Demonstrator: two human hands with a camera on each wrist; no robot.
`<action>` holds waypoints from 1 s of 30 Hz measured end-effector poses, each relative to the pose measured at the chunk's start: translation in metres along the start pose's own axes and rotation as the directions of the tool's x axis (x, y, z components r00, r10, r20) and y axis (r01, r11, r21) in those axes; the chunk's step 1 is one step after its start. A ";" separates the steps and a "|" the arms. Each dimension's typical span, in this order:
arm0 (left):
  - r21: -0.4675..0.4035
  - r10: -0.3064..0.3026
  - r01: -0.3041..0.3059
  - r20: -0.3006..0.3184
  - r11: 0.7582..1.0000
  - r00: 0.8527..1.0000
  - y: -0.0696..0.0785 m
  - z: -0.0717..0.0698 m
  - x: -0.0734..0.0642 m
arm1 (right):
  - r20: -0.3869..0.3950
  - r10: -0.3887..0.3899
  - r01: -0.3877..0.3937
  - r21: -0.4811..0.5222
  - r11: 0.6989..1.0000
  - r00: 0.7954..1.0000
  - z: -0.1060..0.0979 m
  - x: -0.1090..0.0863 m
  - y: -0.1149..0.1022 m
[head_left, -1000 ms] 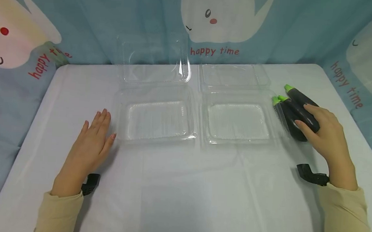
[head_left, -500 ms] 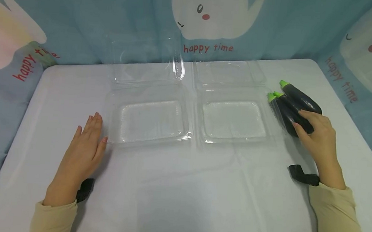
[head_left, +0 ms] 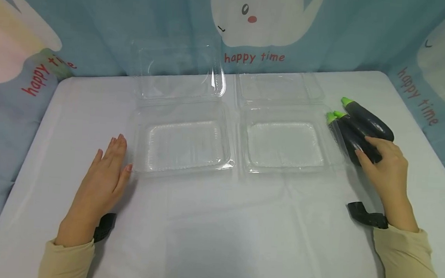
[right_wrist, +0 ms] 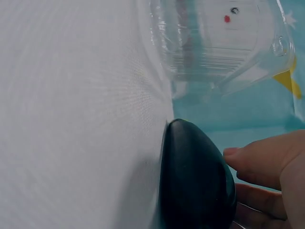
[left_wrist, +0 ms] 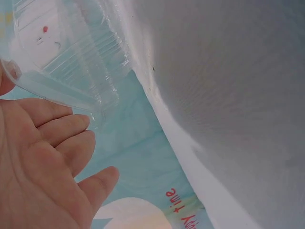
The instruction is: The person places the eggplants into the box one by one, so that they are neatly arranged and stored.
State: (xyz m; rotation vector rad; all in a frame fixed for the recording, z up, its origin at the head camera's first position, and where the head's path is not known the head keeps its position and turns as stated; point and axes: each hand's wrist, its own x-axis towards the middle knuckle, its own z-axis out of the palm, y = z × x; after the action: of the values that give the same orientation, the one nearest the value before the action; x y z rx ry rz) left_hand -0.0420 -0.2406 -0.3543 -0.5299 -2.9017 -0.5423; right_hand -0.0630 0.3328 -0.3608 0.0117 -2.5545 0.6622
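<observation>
In the head view, three dark eggplants with green stem ends lie side by side at the right. My right hand (head_left: 387,166) grips the lower end of the middle eggplant (head_left: 359,133), thumb on the near side and fingers on the far side. Against it lies the near eggplant (head_left: 345,139); the far eggplant (head_left: 370,119) shows whole beyond my fingers. A dark eggplant (right_wrist: 198,176) fills the front of the right wrist view, the thumb beside it. My left hand (head_left: 99,184), its fingers straight, is beside the left clear plastic clamshell box (head_left: 185,147) and holds nothing.
Two clear boxes stand with lids raised at the back: the left one and a right clamshell box (head_left: 285,145). The right box's edge overlaps the near eggplant in view. A white cloth (head_left: 217,232) covers the table, and a blue printed curtain (head_left: 168,21) hangs behind.
My right hand has drawn back off the far eggplant, whose lower end now shows, and stays on the middle one. My left hand has shifted slightly toward me.
</observation>
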 end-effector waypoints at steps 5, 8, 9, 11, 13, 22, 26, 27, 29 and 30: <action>0.003 0.008 -0.008 -0.015 1.000 1.000 0.001 0.001 0.000 | 0.010 0.015 -0.015 -0.016 1.000 1.000 0.000 0.000 0.000; 0.004 0.013 -0.013 -0.021 1.000 1.000 0.000 0.001 0.000 | 0.014 0.017 -0.017 -0.021 1.000 1.000 0.000 0.001 -0.001; 0.004 0.014 -0.014 -0.022 1.000 1.000 0.000 0.001 0.000 | 0.016 0.018 -0.018 -0.022 1.000 1.000 0.000 0.001 0.000; 0.006 0.015 -0.015 -0.024 1.000 1.000 0.000 0.001 -0.001 | 0.019 0.016 -0.015 -0.027 1.000 1.000 0.000 0.001 0.000; 0.006 0.015 -0.015 -0.024 1.000 1.000 0.000 0.001 -0.001 | 0.032 0.021 -0.020 -0.031 0.999 0.999 0.000 0.002 0.000; -0.002 0.017 -0.017 -0.019 1.000 1.000 -0.001 0.002 -0.001 | 0.080 0.055 -0.052 -0.041 0.998 0.995 0.000 0.002 0.004; -0.002 0.014 -0.014 -0.017 1.000 1.000 -0.002 0.002 -0.001 | 0.062 0.047 -0.045 -0.037 0.998 0.997 0.001 0.002 0.003; -0.002 0.014 -0.014 -0.019 1.000 1.000 -0.002 0.003 -0.001 | 0.057 0.042 -0.040 -0.037 0.998 0.997 0.001 0.002 0.003; -0.004 0.014 -0.014 -0.023 1.000 1.000 -0.002 0.003 -0.001 | 0.047 0.036 -0.034 -0.038 0.999 0.998 0.001 0.002 0.003; -0.006 0.014 -0.015 -0.026 1.000 1.000 -0.002 0.003 -0.001 | 0.044 0.035 -0.033 -0.039 0.999 0.998 0.001 0.002 0.003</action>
State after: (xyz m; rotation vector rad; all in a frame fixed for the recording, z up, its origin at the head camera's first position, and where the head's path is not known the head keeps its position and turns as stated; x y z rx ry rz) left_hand -0.0419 -0.2412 -0.3582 -0.5405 -2.8707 -0.5525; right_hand -0.0655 0.3351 -0.3621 -0.0302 -2.6150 0.6320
